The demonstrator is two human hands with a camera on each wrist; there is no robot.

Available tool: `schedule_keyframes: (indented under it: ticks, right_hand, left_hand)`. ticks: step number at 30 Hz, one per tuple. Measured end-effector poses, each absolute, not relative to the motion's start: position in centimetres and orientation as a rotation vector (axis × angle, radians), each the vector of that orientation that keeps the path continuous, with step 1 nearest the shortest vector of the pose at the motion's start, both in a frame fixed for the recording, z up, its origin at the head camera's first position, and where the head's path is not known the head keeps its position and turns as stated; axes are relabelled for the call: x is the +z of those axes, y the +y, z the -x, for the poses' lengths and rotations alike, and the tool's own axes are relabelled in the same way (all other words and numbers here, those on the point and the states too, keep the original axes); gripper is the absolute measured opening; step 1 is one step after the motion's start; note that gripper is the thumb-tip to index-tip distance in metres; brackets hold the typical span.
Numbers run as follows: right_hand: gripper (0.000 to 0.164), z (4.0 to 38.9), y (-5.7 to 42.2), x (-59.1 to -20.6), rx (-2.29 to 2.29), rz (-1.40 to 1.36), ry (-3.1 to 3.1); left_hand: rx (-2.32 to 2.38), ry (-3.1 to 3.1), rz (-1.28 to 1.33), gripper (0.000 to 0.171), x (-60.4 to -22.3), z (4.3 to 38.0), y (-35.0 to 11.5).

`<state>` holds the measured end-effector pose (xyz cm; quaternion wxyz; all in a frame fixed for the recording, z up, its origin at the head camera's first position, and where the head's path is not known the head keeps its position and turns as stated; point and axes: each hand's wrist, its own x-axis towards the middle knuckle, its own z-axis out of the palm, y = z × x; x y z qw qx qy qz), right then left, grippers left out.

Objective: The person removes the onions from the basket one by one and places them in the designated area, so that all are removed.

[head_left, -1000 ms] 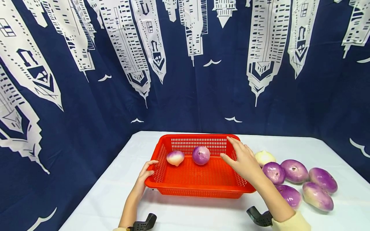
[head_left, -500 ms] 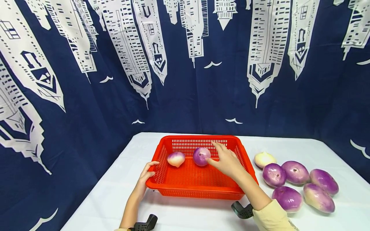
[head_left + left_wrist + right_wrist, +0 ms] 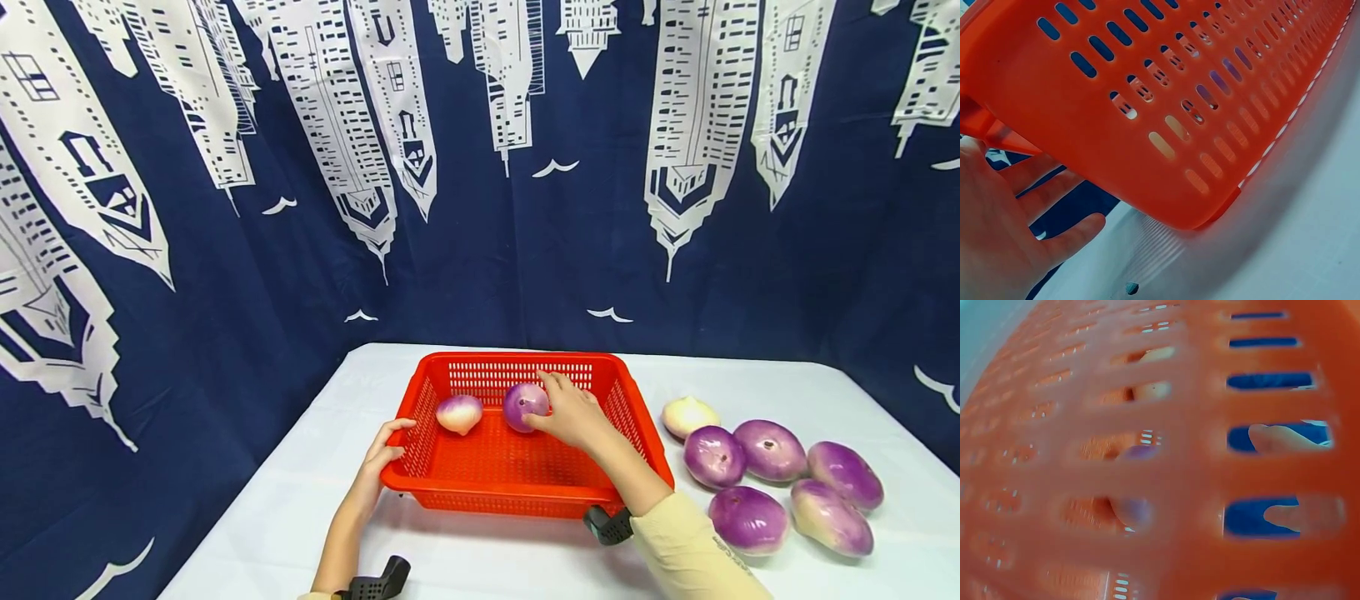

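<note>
A red plastic basket (image 3: 480,492) with slotted walls stands mid-table in the head view. Inside lie two glossy purple-and-white turnips: a pale-bottomed one (image 3: 459,415) at left and a rounder purple one (image 3: 522,406) near the middle. My right hand (image 3: 572,412) reaches in over the basket, thumb and fingers spread at the rounder turnip's right side; contact is unclear. Through the slots of the right wrist view, its fingertips (image 3: 1275,437) show in part. My left hand (image 3: 367,471) touches the basket's left rim, and in the left wrist view its fingers (image 3: 1054,187) look extended, thumb apart.
Several more turnips (image 3: 768,450) lie in a group on the white tabletop (image 3: 525,554), right of the basket. One pale turnip (image 3: 688,415) is at the group's back left. A dark blue curtain (image 3: 480,275) with white buildings hangs behind the table.
My right hand has moved left, from above the basket's right side to the rounder turnip. The left hand stays at the rim, and both turnips keep their places in the basket.
</note>
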<state>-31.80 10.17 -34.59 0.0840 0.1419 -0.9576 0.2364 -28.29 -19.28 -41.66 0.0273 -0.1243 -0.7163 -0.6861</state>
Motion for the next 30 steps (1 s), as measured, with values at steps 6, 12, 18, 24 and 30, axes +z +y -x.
schedule_keyframes:
  ticks: [6, 12, 18, 24, 30]
  right_hand:
    - [0.076, 32.5, 9.7, -34.3, 0.644, -0.413, -2.925]
    - [0.075, 32.9, 9.5, -34.7, 0.597, -0.414, -2.988]
    - [0.076, 32.5, 9.5, -35.0, 0.579, -0.433, -3.019]
    - [0.078, 31.0, 9.5, -33.8, 0.532, -0.531, -3.063]
    - [0.075, 30.1, 9.0, -30.7, 0.542, -0.655, -3.065]
  left_hand:
    - [-2.109, -2.211, 0.394, 0.048, -41.6, 28.4, -19.3]
    - [-2.11, -2.211, 0.391, 0.048, -41.6, 28.6, -19.4]
    - [-2.109, -2.218, 0.373, 0.049, -41.7, 28.5, -19.4]
    - [-2.102, -2.221, 0.36, 0.049, -41.7, 28.4, -19.4]
    - [-2.102, -2.22, 0.373, 0.05, -41.6, 28.5, -19.5]
